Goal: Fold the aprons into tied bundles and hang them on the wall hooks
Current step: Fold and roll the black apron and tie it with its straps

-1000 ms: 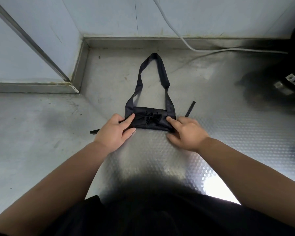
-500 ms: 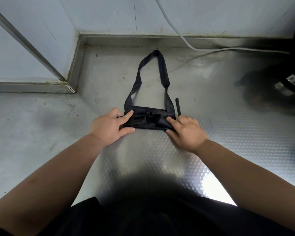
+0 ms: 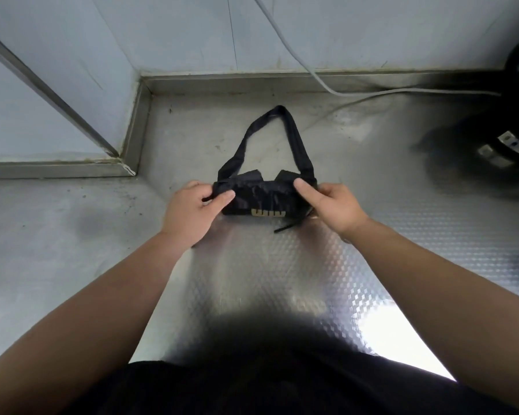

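Two bare forearms reach forward from a dark garment (image 3: 252, 390) at the bottom edge, over a shiny worktop (image 3: 282, 280) of patterned metal. Left hand (image 3: 192, 208) pinches the left end of a folded black apron (image 3: 261, 196), thumb on the near face and fingers curled behind it. Right hand (image 3: 333, 205) grips the right end the same way, thumb on top and fingers wrapped round the far side. Between the two hands the apron is a compact oblong bundle, its near face turned up toward the camera, with a pale gold print (image 3: 267, 213) along its lower edge. Whether that edge rests on the worktop I cannot tell. One thin tie end (image 3: 285, 227) pokes out below the bundle on the right. Beyond the hands, the neck loop (image 3: 294, 139) lies flat on the metal, running away from the bundle toward the wall (image 3: 192, 34). A grey cable (image 3: 309, 73) comes down the wall and trails off right along its foot, toward a dark, blurred object (image 3: 510, 139) at the right edge
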Demonstrator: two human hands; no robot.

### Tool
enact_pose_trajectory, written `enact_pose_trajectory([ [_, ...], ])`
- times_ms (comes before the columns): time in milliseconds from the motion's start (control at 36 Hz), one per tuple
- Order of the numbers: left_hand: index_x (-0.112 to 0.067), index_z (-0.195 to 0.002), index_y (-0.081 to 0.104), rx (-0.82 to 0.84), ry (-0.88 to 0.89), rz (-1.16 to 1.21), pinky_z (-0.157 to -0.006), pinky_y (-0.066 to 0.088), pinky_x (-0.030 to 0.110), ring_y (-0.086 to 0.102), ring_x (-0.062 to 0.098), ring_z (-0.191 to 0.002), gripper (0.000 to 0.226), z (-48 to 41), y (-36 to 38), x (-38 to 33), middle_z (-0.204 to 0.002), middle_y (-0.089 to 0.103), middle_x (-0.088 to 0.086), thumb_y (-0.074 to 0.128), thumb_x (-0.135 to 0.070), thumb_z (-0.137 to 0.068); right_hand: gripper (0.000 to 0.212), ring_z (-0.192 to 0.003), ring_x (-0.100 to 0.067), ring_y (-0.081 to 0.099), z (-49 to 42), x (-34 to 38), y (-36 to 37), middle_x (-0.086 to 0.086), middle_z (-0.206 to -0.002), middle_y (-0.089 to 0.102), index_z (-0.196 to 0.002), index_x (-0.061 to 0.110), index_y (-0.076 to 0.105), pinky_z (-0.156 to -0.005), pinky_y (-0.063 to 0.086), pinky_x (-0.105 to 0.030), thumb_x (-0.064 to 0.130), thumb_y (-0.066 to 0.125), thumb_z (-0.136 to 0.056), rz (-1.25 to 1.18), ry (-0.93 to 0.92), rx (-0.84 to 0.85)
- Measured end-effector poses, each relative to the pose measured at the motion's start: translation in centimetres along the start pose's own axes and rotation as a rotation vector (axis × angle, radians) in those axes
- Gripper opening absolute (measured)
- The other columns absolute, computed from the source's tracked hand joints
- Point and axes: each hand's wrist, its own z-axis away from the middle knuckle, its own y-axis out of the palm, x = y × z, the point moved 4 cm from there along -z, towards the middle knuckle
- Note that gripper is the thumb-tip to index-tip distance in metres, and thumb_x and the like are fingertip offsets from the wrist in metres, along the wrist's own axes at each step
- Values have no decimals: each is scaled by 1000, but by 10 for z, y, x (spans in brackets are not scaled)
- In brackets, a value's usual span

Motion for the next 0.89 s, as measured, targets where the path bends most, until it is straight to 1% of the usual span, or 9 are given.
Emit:
enact_pose_trajectory([
  [56, -18, -62, 54, -27, -96, 112, -57, 36, 24, 50, 15, -63, 34, 4, -1, -3, -64, 52, -2, 59, -35, -91, 27, -87, -8, 64, 4, 0, 10, 7, -92, 69, -90, 20, 66, -81, 50, -23, 44, 71, -79, -10, 12, 108],
  [111, -16, -77, 63, -49, -192, 200, -70, 46, 33, 59, 19, -74, 27, 8, -2, -8, -76, 65, 6, 55, -37, -92, 35, -94, -9, 64, 8, 1, 16, 6, -102, 68, -108, 18, 65, -84, 51, -23, 38, 72, -80, 67, -24, 90],
  [167, -16, -89, 66, -27, -260, 205, -80, 50, 37, 63, 19, -85, 29, 13, 2, -10, -89, 69, 6, 56, -43, -90, 32, -96, -13, 64, 10, 3, 16, 4, -102, 69, -109, 15, 65, -87, 52, -27, 35, 69, -84, 71, -53, -3],
  [250, -24, -92, 61, -13, -298, 114, -71, 49, 30, 59, 5, -79, 38, 21, 8, -15, -86, 64, -12, 67, -57, -74, 22, -96, -17, 64, 14, 4, 17, 1, -98, 68, -102, 16, 65, -86, 51, -31, 33, 65, -87, 91, -47, -39],
  [417, -22, -97, 59, -126, -361, -130, -75, 54, 38, 62, 19, -84, 77, 34, 11, -24, -96, 61, -3, 58, -81, -47, 33, -91, -22, 62, 22, 15, 19, -7, -97, 68, -102, 7, 63, -82, 51, -35, 37, 61, -87, 305, -126, -58],
  [500, -20, -101, 59, -142, -334, -249, -68, 51, 34, 60, 21, -80, 72, 38, 11, -33, -98, 58, -1, 63, -75, -54, 27, -81, -22, 58, 30, 24, 27, -6, -83, 62, -86, 8, 57, -64, 44, -29, 35, 60, -88, 412, -203, -43],
  [583, -16, -105, 55, -106, -271, -409, -60, 38, 30, 59, 24, -80, 62, 40, 15, -49, -102, 52, 2, 66, -64, -67, 36, -69, -20, 47, 39, 30, 37, 4, -64, 44, -64, 19, 35, -48, 29, -19, 29, 58, -90, 511, -248, -13],
  [778, -8, -115, 47, 188, 30, -589, -67, 35, 34, 57, 31, -99, 39, 55, 36, -73, -116, 46, 10, 40, -41, -97, 35, -77, -23, 47, 41, 20, 36, -3, -77, 48, -69, 16, 36, -65, 34, -26, 33, 54, -94, 644, -108, 61],
  [889, -7, -97, 50, 339, 101, -513, -71, 35, 33, 52, 31, -92, 28, 49, 32, -76, -96, 44, 9, 36, -31, -100, 34, -75, -22, 47, 41, 26, 34, -1, -70, 46, -68, 13, 40, -53, 33, -27, 31, 52, -95, 685, -86, 186],
])
